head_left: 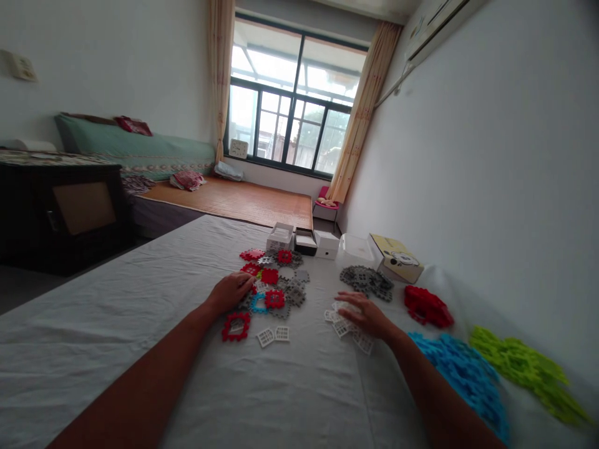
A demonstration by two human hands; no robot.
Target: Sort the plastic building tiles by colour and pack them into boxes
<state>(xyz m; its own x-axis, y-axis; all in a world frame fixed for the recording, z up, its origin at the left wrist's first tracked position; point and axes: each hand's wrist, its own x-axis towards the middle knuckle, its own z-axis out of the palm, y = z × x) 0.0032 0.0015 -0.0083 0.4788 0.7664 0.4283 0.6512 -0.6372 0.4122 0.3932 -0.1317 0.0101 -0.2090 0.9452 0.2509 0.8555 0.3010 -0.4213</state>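
Observation:
My left hand (230, 292) rests at the left side of a mixed pile of plastic interlocking pieces. Its fingers are bent and close together, and whatever lies under their tips is hidden. Red toothed squares (274, 299), grey toothed pieces (294, 290) and a blue toothed frame (259, 304) make up that pile. Over a loose group of white window-shaped pieces (341, 327) hovers or rests my right hand (364, 313), fingers apart. Nearer me lie two white window pieces (274, 335) side by side and a red toothed frame (236, 327).
Sorted heaps stand on the right: grey pieces (365, 282), red pieces (427, 305), blue pieces (461, 374) and lime-green pieces (519, 362). Along the far edge of the cloth-covered table (116, 299) are small open boxes (281, 236), a translucent container (355, 251) and a yellow-topped box (397, 257).

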